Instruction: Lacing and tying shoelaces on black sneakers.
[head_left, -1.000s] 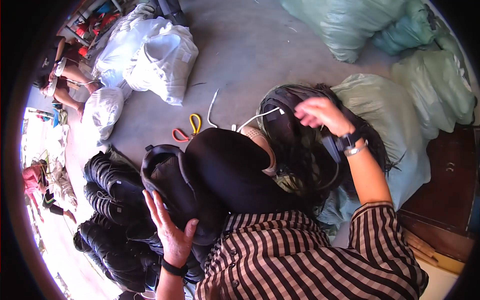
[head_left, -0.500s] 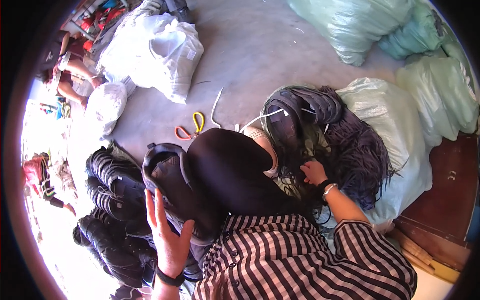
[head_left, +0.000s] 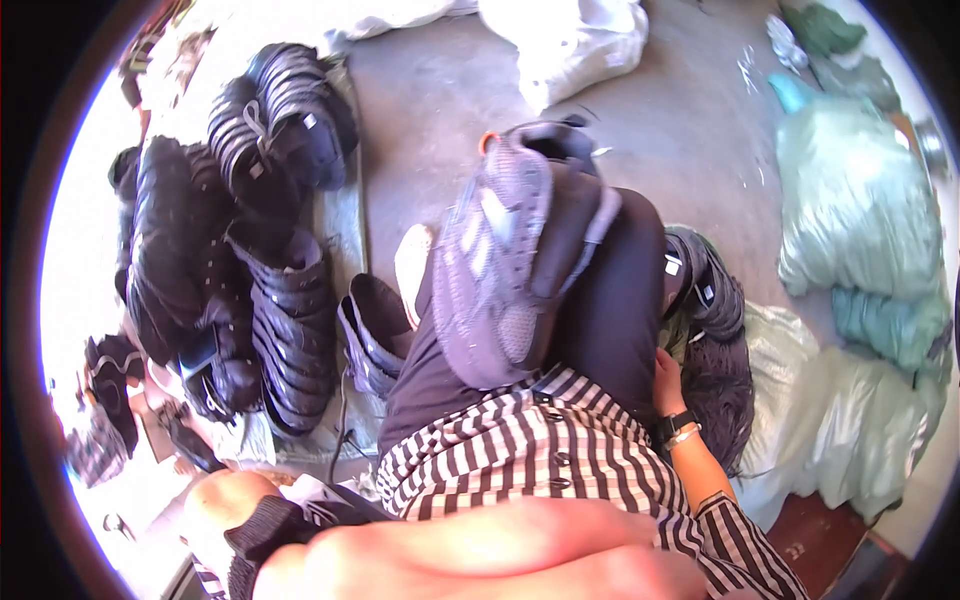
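Observation:
Across my lap rests a dark grey and black shoe upper, its opening toward the far side. My left hand is very near the camera at the lower edge, blurred, with its fingers stretched out and nothing seen in them. Beside my right thigh, my right hand is at the near side of a pile of dark shoe uppers and black strands. Its fingers look bent in, their tips partly hidden; what they hold cannot be made out. A bit of orange loop shows behind the shoe upper.
Nested stacks of black shoe uppers lie on sheeting to my left. Pale green sacks stand on the right, and a white sack lies ahead on the grey floor. A brown board is at the lower right.
The view has swung toward my left and down. My left hand has come up from beside the shoe upper to close before the camera. My right hand stays by the dark pile.

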